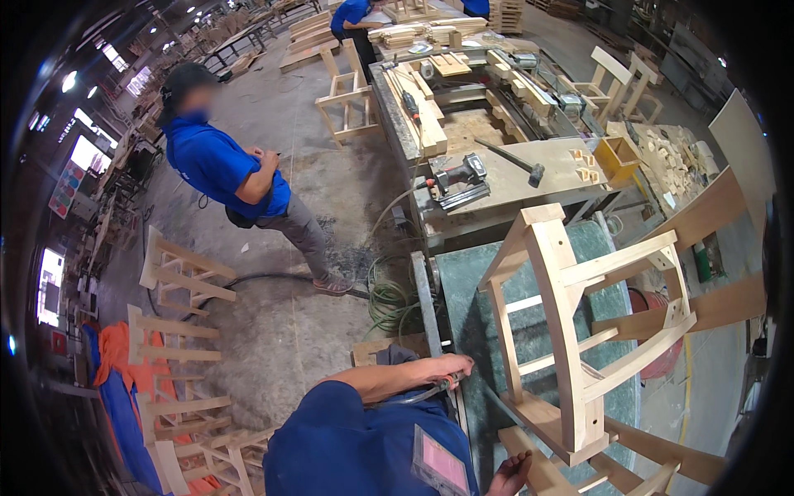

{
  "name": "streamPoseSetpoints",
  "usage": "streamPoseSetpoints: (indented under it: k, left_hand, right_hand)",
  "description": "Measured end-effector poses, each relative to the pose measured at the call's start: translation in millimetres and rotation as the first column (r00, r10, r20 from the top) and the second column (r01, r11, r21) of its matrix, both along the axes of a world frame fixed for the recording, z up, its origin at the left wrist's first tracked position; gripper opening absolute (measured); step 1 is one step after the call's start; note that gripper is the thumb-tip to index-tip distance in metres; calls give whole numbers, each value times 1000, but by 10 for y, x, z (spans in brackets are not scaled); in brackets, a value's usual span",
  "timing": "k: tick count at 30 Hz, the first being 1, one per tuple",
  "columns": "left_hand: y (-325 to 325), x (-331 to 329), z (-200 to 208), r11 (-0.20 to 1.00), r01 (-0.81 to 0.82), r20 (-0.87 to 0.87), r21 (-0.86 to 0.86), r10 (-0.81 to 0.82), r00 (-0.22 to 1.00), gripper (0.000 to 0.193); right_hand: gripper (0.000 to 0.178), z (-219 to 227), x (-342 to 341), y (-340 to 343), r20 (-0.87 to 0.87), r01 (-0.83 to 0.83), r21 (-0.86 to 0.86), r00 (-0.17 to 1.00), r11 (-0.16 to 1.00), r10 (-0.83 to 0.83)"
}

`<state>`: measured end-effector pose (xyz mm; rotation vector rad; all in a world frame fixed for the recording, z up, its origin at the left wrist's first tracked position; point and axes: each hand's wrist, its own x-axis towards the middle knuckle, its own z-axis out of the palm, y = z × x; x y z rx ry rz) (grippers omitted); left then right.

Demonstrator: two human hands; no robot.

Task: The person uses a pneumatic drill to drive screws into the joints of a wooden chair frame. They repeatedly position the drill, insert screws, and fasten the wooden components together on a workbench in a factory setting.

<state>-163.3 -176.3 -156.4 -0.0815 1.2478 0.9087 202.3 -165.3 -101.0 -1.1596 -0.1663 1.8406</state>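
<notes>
My left hand [454,366] is closed at the near left edge of the green-topped bench [463,273]. A thin grey hose [413,398] with an orange-red bit runs up to its fingers; the fingers partly hide what they grip. At the lower edge my right hand [511,474] has curled fingers, right beside a pale wooden leg [539,465]; whether it holds anything small is hidden. A wooden chair frame [552,306] stands tilted on the bench, to the right of both hands. More chair parts [662,457] lie below it.
A nail gun [455,178] and a hammer [517,162] lie on the workbench ahead. Left of it stands a person in blue [227,169]. Chair frames [178,331] line the left floor. A green hose coil [393,302] lies by the bench; a yellow bin [616,159] sits farther right.
</notes>
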Motion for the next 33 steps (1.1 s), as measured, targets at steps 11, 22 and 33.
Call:
streamPoseSetpoints:
  k: [11, 22, 33]
  left_hand:
    - [315, -27, -106, 959, 136, 137, 249, -174, 975, 7]
    - [359, -140, 237, 980, 194, 82, 43, -197, 977, 54]
    - [131, -305, 647, 967, 116, -19, 227, -115, 993, 51]
  right_hand:
    - [35, -290, -108, 651, 943, -627, -248, -330, 738, 36]
    - [20, 650, -614, 1903, 264, -172, 263, 959, 949, 101]
    - [18, 655, -490, 1868, 447, -609, 222, 758, 762, 475]
